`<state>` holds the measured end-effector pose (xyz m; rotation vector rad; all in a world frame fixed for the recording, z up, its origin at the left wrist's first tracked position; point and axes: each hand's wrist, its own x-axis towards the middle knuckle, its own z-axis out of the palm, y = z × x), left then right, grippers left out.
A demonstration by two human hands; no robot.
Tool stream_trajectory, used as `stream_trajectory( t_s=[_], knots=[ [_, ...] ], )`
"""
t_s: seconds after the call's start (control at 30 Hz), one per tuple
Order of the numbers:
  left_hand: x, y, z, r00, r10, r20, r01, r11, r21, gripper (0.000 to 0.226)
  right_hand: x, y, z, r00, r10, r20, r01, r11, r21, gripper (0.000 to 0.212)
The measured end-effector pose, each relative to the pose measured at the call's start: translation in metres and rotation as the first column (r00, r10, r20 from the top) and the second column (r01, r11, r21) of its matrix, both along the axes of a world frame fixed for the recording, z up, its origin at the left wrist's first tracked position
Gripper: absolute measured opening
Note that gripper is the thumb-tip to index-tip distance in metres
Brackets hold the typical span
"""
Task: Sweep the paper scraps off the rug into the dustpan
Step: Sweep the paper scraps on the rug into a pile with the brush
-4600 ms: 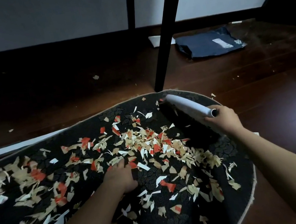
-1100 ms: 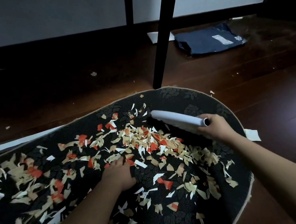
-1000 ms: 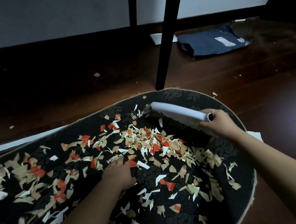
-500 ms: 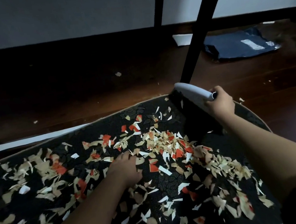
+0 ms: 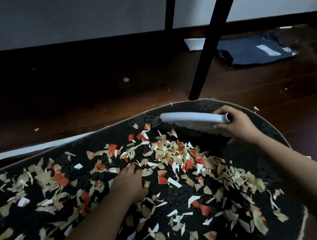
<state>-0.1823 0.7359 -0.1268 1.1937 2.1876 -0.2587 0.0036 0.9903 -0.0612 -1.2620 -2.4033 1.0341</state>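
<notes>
Curled round the handle end of a white plastic hand brush (image 5: pixel 192 119), the right hand (image 5: pixel 236 126) holds it low over the far edge of the dark patterned oval rug (image 5: pixel 264 145), its dark bristles down at the rug. Left hand (image 5: pixel 128 178) rests on the rug's middle, fingers bent among the torn paper scraps (image 5: pixel 181 157) in tan, red and white; whether it grips any I cannot tell. Scraps lie across most of the rug, thickest just nearer than the brush. A black furniture leg (image 5: pixel 203 57) stands on the dark wooden floor (image 5: pixel 67 96) just beyond the rug's far edge, close behind the brush. Further off lies a dark blue plastic mailer bag (image 5: pixel 252 52).
</notes>
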Motion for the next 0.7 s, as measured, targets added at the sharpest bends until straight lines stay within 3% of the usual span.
stream_trajectory(
  t_s=[0.1, 0.23, 0.5, 0.7],
  knots=[
    [0.002, 0.001, 0.001, 1.000, 0.001, 0.000, -0.001, 1.000, 0.006, 0.070, -0.004, 0.003, -0.001, 0.987, -0.143, -0.077, 0.141, 0.990, -0.026, 0.029],
    [0.001, 0.000, 0.000, 1.000, 0.006, 0.001, -0.006, 1.000, -0.001, 0.070, -0.021, 0.004, -0.011, 0.968, -0.250, -0.006, 0.250, 0.968, 0.025, 0.027],
    [0.001, -0.003, -0.002, 1.000, 0.027, 0.000, -0.027, 1.000, -0.010, 0.073, -0.013, -0.015, -0.010, 0.996, 0.063, 0.056, -0.060, 0.997, -0.046, 0.028],
    [0.000, 0.000, 0.000, 0.999, 0.031, 0.014, -0.031, 0.999, 0.011, 0.072, -0.011, -0.008, 0.000, 0.988, -0.130, -0.088, 0.127, 0.991, -0.034, 0.025]
  ],
)
